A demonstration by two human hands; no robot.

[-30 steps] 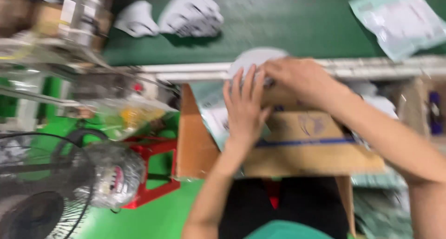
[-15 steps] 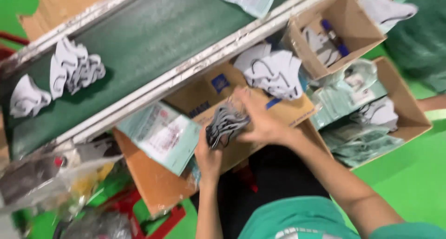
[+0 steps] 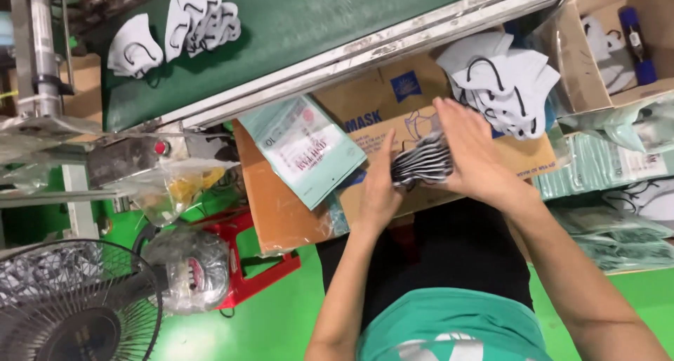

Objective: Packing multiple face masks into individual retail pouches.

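Observation:
Both my hands press a stack of white face masks with black ear loops [image 3: 423, 163] between them, above a flat brown cardboard box [image 3: 393, 108] on my lap. My left hand [image 3: 380, 192] pushes on the stack's left side, and my right hand [image 3: 472, 150] covers its right side with fingers spread. A pale green printed pouch [image 3: 305, 149] lies on the cardboard just left of my left hand. A loose heap of the same masks [image 3: 504, 80] sits on the box just beyond my right hand.
A dark green conveyor belt [image 3: 295, 24] runs across the top with several masks [image 3: 184, 25] on it. Open cartons [image 3: 597, 45] and piles of green pouches [image 3: 611, 168] stand at right. A fan [image 3: 70, 305], a red stool [image 3: 246, 273] and plastic bags are at left.
The view has swung and steadied over the belt and box. My hands went from lying flat on the cardboard box to squeezing a stack of masks between them.

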